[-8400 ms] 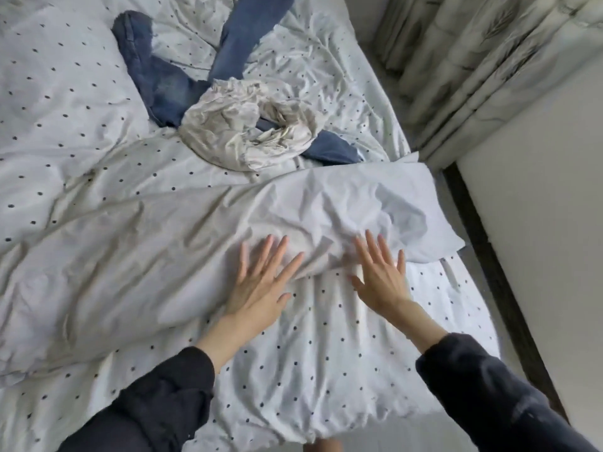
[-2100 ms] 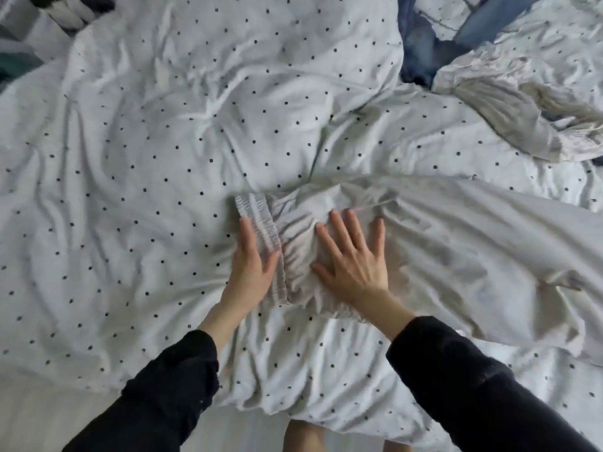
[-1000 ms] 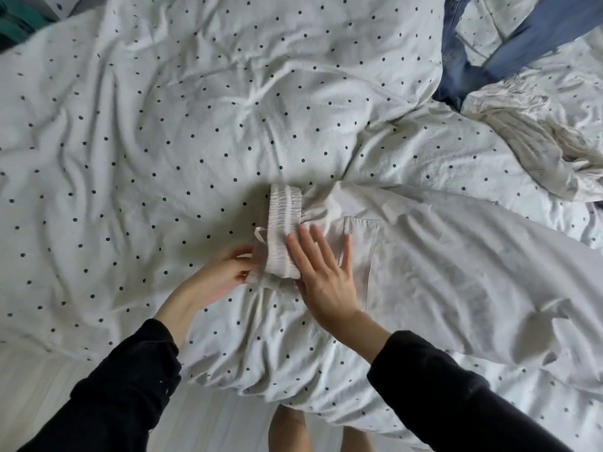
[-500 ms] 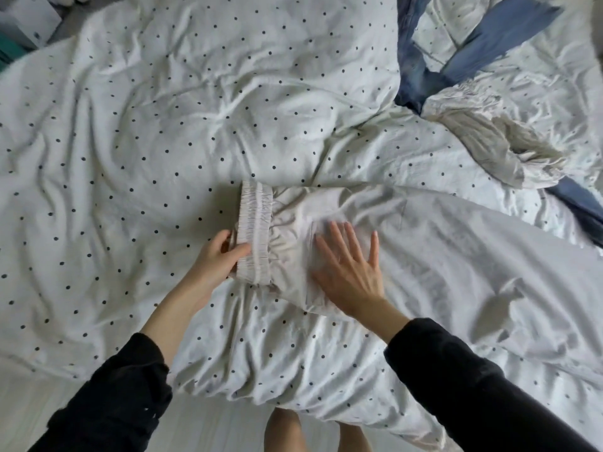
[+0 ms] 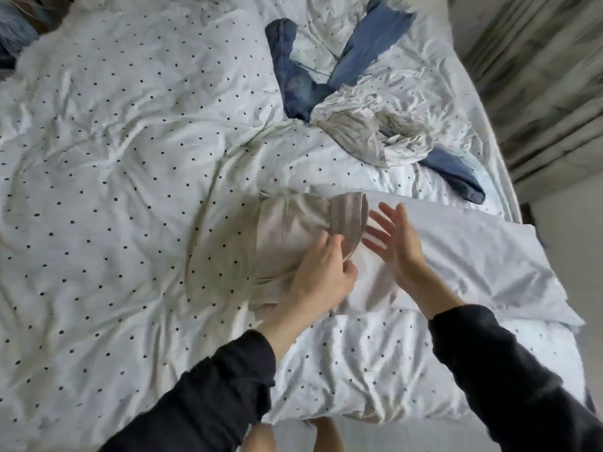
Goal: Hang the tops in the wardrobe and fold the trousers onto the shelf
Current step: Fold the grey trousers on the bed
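Gripping white trousers [image 5: 293, 230] waistband, left hand [image 5: 321, 278], right hand [image 5: 396, 243] beside

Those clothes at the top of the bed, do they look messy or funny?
Yes. The blue jeans lie sprawled with legs splayed, and a crumpled pale top sits bunched on them, neither folded nor hung. Nearer, the left hand is folding the white trousers; that part is blurred.
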### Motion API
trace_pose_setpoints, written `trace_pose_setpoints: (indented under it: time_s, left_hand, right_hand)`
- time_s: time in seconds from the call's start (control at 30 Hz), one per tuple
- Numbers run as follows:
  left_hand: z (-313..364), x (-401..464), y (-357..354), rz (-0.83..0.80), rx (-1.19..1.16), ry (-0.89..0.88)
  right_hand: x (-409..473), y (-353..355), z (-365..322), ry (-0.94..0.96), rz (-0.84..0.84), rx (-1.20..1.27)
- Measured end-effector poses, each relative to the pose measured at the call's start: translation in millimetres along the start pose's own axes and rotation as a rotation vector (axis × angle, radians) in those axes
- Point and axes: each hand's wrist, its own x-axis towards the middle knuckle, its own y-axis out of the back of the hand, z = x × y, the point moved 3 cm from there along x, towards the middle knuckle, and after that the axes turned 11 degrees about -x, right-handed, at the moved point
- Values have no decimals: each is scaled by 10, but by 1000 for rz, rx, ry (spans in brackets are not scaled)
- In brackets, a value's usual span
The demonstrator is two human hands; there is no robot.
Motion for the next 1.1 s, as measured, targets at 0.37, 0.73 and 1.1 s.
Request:
trace_pose_setpoints:
  time_s: [0.37,0.73,1.1]
  left_hand:
    - [-558,-158,219,565,-144,161]
    - [-1101,-45,359,316,-605,668]
    - [647,137,129,218,-300,169]
  right_hand:
    - [-257,-119,750,766,-121,-1430]
    - [-171,-288,792,569,-177,-1538]
    - [-54,457,364,299,-320,-924]
